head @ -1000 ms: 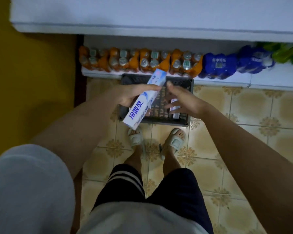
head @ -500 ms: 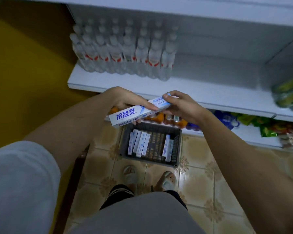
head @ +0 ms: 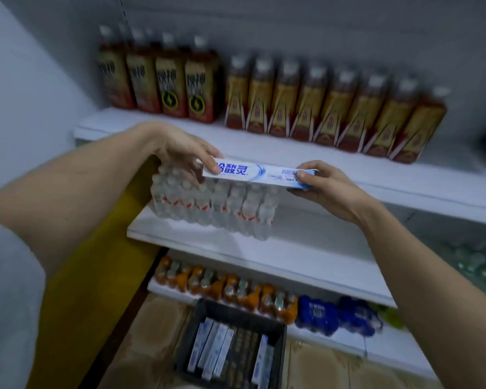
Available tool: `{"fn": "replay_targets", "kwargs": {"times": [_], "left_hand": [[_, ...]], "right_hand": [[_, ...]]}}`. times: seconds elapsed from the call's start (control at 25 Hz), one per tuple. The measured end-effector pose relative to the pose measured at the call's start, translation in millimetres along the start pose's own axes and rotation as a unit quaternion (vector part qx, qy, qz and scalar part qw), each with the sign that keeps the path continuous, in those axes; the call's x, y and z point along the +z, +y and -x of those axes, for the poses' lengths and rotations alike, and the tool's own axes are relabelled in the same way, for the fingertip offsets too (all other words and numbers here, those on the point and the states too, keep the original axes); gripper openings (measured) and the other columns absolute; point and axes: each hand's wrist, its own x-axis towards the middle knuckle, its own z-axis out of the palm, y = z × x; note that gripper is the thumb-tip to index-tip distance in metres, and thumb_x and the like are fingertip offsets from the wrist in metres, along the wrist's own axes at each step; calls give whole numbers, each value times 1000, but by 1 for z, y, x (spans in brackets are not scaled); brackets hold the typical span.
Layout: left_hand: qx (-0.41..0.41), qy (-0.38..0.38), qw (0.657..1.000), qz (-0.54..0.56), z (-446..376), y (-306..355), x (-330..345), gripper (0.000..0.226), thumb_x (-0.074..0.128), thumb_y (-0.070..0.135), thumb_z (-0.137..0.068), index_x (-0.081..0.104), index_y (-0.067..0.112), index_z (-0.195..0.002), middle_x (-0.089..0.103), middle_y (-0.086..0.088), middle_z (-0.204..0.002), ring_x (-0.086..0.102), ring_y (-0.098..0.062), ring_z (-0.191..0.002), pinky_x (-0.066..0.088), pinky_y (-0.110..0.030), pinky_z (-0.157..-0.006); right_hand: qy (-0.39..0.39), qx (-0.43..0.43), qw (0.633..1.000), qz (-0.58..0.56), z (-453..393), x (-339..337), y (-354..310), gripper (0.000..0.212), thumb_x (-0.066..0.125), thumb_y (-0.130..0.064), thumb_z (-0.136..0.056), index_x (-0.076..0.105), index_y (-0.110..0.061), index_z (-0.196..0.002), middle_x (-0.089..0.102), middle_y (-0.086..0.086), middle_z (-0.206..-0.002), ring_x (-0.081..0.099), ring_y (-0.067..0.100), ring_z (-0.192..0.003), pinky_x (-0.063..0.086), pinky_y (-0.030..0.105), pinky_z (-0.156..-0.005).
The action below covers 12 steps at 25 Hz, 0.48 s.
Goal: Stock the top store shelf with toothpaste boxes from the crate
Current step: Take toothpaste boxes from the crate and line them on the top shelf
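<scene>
A white and blue toothpaste box [head: 260, 176] is held level in front of the shelves, at the height of the shelf edge below the tea bottles. My left hand [head: 184, 151] pinches its left end from above. My right hand [head: 324, 186] grips its right end. Down on the floor stands the dark plastic crate [head: 279, 348], with several more toothpaste boxes [head: 212, 349] lying along its left and right sides.
A white shelf [head: 314, 157] carries a row of brown and yellow tea bottles [head: 306, 108]. The shelf below holds a pack of clear water bottles [head: 216, 209]. Orange drink packs [head: 225, 287] and blue packs [head: 337, 315] line the bottom shelf. A yellow wall [head: 96, 276] is at left.
Both hands have lifted the toothpaste box from just above the crate up to the upper shelves. My view has tilted upward, bringing the tea bottle shelf into sight.
</scene>
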Motion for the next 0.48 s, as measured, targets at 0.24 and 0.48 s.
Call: {"fn": "replay_targets", "kwargs": {"times": [0.24, 0.48], "left_hand": [[184, 88, 979, 5, 87, 106, -58, 71, 94, 40, -46, 65, 18, -108, 67, 2, -95, 61, -8, -83, 55, -26, -73], [324, 117, 938, 30, 109, 182, -90, 77, 94, 39, -48, 62, 14, -113, 68, 0, -102, 63, -11, -86, 56, -28, -77]], "right_hand": [[7, -178, 983, 44, 9, 20, -154, 24, 67, -14, -90, 60, -6, -111, 66, 14, -112, 71, 17, -93, 59, 30, -80], [40, -279, 958, 60, 21, 15, -256, 60, 85, -24, -60, 60, -6, -112, 68, 17, -115, 70, 25, -103, 56, 37, -93]]}}
